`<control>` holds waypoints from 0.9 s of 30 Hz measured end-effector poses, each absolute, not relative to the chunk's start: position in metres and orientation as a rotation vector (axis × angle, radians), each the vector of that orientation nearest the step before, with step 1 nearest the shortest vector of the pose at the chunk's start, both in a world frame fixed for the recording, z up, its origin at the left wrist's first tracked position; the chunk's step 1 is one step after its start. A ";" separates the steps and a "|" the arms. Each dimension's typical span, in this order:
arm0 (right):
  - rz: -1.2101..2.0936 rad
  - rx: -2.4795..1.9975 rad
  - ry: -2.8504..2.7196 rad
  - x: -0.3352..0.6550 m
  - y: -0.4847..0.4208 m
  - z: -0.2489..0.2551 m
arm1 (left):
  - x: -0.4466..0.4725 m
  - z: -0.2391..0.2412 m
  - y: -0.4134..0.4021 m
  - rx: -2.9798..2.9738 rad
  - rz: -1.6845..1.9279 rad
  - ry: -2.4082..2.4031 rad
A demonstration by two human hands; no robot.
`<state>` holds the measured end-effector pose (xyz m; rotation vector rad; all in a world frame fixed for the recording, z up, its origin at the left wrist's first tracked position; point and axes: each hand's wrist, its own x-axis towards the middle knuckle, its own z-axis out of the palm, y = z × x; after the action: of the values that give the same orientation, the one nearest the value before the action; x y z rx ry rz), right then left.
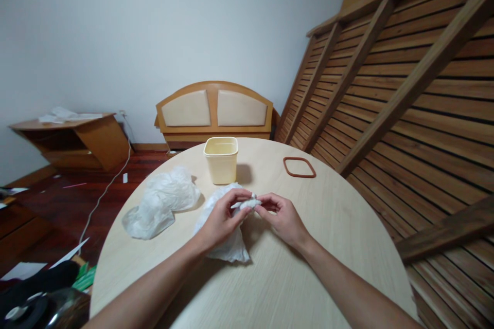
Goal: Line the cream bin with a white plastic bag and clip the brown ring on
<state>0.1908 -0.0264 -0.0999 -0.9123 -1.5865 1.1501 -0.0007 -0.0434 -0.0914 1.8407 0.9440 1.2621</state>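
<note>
Over the middle of the round table, my left hand is closed on a gathered part of a white plastic bag. The rest of that bag hangs below and behind the hand, down to the tabletop. My right hand pinches the same bunched white plastic from the other side, thumb and fingertips together. Just beyond the hands stands an upright pale yellow bin with an open top. A second white plastic bag lies crumpled to the left. At the back right, a brown rounded-square ring rests flat.
The round wooden table carries all these things. Slatted wooden panels lean along the right. A headboard stands behind the table, and a low cabinet with papers is at the left. A white cable crosses the floor.
</note>
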 end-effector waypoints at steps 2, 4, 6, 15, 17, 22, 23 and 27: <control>1.120 -0.914 -1.613 0.191 -0.027 -0.099 | -0.001 -0.091 -0.045 1.963 1.235 0.929; 1.095 -0.901 -1.652 0.191 -0.028 -0.097 | -0.001 -0.091 -0.046 2.062 1.197 0.944; 1.063 -0.890 -1.687 0.190 -0.029 -0.096 | 0.000 -0.090 -0.047 2.094 1.171 0.970; 1.011 -0.937 -1.707 0.191 -0.030 -0.093 | 0.003 -0.094 -0.046 1.948 1.190 1.155; 1.039 -0.942 -1.684 0.191 -0.029 -0.094 | 0.002 -0.095 -0.046 1.977 1.166 1.181; 1.072 -0.953 -1.616 0.193 -0.027 -0.096 | -0.001 -0.096 -0.045 2.080 1.084 1.263; 1.063 -0.956 -1.617 0.193 -0.026 -0.096 | -0.001 -0.096 -0.045 2.086 1.078 1.271; 0.946 -0.933 -1.726 0.199 -0.025 -0.095 | -0.002 -0.097 -0.044 2.080 1.080 1.255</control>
<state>0.1987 -0.0249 -0.0954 -0.9328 -1.7257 0.9455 -0.0021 -0.0438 -0.0969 2.0801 1.2552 1.0796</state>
